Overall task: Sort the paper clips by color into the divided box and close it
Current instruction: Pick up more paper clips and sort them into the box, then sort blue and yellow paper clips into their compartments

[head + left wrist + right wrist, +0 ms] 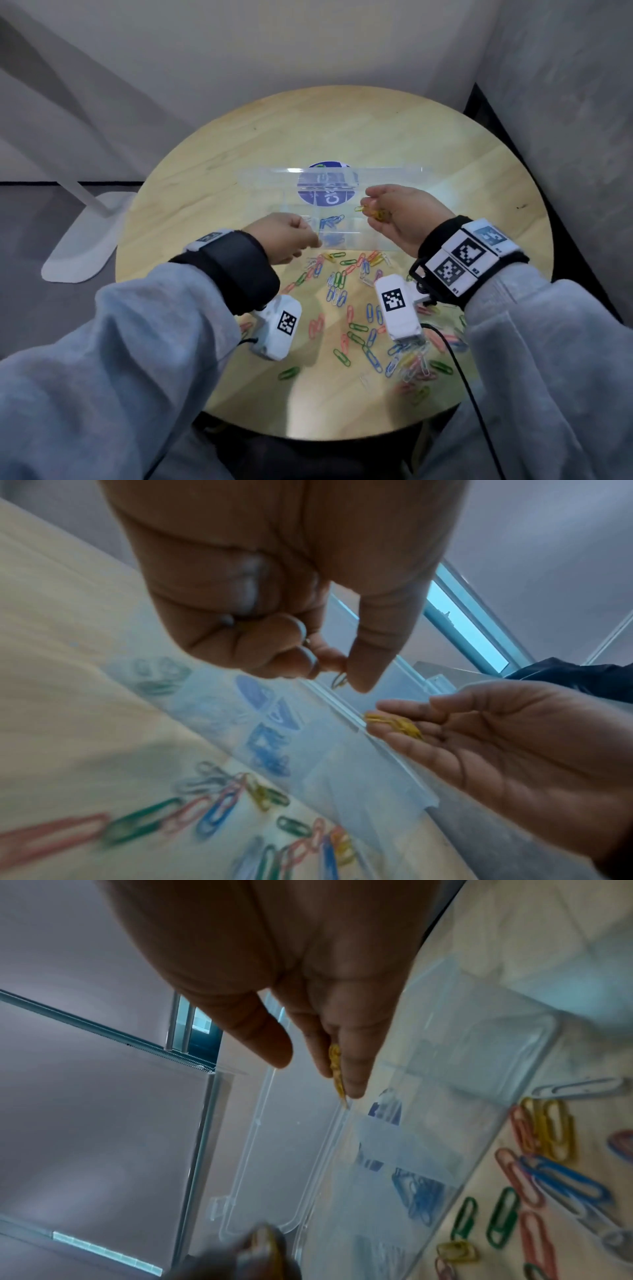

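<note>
A clear divided box (356, 240) stands on the round wooden table (205, 192) with its lid (267, 180) raised behind it. Blue clips (330, 222) lie in one middle compartment. My left hand (294, 236) hovers at the box's front left with its fingers curled, pinching one yellow paper clip (339, 681) between thumb and fingertip. My right hand (394, 212) is held palm-up over the right of the box (342, 750). A small bunch of yellow clips (394, 723) lies on its cupped fingers, with the thumb apart (274, 1053). Several loose mixed-colour clips (342, 291) lie in front of the box.
More loose clips (411, 363) spread toward the table's near right edge, where a black cable (462, 377) runs down. A round blue sticker (325, 198) shows through the box. On the floor at left is a white stand base (85, 240). Walls close in behind and to the right.
</note>
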`<state>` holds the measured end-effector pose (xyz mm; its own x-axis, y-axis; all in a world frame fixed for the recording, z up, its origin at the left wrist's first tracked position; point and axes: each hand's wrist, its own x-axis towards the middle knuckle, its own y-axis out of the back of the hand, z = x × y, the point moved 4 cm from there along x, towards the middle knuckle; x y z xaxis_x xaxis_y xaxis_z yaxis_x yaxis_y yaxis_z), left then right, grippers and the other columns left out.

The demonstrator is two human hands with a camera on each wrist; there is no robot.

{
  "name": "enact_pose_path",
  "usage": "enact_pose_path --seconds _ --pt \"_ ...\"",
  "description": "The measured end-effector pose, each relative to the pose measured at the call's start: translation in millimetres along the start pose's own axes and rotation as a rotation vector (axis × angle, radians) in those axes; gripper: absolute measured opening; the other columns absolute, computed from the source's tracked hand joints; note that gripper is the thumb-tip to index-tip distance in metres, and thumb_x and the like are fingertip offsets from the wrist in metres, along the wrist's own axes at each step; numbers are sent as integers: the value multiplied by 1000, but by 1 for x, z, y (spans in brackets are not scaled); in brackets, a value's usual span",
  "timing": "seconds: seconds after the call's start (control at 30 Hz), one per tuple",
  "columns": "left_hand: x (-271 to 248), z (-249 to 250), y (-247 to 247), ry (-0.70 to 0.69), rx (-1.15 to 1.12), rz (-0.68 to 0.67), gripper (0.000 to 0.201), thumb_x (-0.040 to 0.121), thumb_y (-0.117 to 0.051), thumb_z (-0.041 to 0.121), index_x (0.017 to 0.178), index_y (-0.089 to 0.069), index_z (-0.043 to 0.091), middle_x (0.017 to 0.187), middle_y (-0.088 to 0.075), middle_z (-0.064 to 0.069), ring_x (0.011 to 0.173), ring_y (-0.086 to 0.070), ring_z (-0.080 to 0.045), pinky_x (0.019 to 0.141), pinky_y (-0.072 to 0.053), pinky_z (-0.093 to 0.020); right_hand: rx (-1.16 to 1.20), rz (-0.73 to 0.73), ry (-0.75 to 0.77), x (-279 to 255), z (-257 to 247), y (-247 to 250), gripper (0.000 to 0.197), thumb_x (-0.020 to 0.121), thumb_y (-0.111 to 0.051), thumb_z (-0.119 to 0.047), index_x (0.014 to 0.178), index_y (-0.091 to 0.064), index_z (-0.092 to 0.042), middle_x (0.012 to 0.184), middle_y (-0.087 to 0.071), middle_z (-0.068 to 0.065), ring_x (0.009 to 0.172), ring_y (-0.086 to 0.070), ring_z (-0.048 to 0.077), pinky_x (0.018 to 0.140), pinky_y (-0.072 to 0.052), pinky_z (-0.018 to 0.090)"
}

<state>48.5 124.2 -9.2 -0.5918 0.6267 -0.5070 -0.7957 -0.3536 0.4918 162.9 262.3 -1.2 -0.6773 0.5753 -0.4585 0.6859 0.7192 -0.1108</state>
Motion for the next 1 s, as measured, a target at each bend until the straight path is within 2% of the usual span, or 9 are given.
enact_pose_path --seconds 0.07,0.2,0.27,0.43,0.57,0.63,0.77,0.87,1.0 --pt "8 15 -4 -21 -65 -1 28 86 -63 12 65 -45 17 65 -47 -1 59 -44 -10 50 -38 -16 24 -9 19 3 0 0 47 93 -41 6 139 -40 -1 144 -41 24 132 -43 35 108 -36 38" --pt "22 39 -16 -44 -179 14 26 88 -62 11 67 -46 15 64 -50 -3 57 -46 -10 52 -43 -14 119 -35 -2 -1 -1 7 42 96 -36 2 137 -41 -4 145 -40 23 135 -41 30 106 -36 29" --pt "29 49 -23 -64 -239 23 25 88 -62 10 69 -46 15 65 -50 -3 60 -50 -10 56 -46 -14 47 -50 11 -6 -4 16 37 96 -37 1 131 -47 -4 136 -52 20 131 -47 27 101 -40 28" --pt "40 64 -41 -72 -385 33 14 93 -54 8 81 -50 13 78 -52 -3 70 -53 -12 70 -49 -19 -321 -2 26 -16 -5 53 26 91 -39 4 86 -59 -13 91 -59 5 84 -58 16 81 -49 26" --pt "41 64 -49 -105 -313 4 19 92 -53 9 107 -56 20 105 -56 -6 96 -51 -18 101 -43 -34 -633 -15 -10 -27 9 62 22 88 -46 -4 79 -60 -20 88 -64 8 88 -63 25 92 -53 40" --pt "36 62 -48 -122 -254 -14 25 91 -54 11 113 -57 22 116 -56 -6 107 -53 -19 105 -40 -34 -800 -52 -27 -31 15 60 18 89 -49 -9 81 -60 -21 87 -65 6 87 -64 25 91 -54 40" --pt "17 52 -42 -185 -108 -6 12 90 -55 8 96 -61 16 91 -60 -1 87 -58 -15 85 -50 -27 -1147 -80 -34 -34 18 56 22 89 -50 -12 104 -66 -9 91 -62 4 82 -56 21 69 -49 28" --pt "1 38 -39 -208 299 19 10 86 -61 17 79 -60 24 71 -58 8 65 -56 -9 63 -45 -21 -1317 -27 -75 -31 17 63 25 88 -54 -15 108 -66 -7 108 -67 8 100 -62 25 75 -46 28" --pt "-2 22 -46 -159 765 6 12 82 -63 26 94 -65 27 76 -50 11 78 -52 -14 67 -36 -22 -1419 -13 -147 -26 24 72 26 87 -57 -14 112 -61 -10 111 -63 7 99 -59 24 76 -45 29"
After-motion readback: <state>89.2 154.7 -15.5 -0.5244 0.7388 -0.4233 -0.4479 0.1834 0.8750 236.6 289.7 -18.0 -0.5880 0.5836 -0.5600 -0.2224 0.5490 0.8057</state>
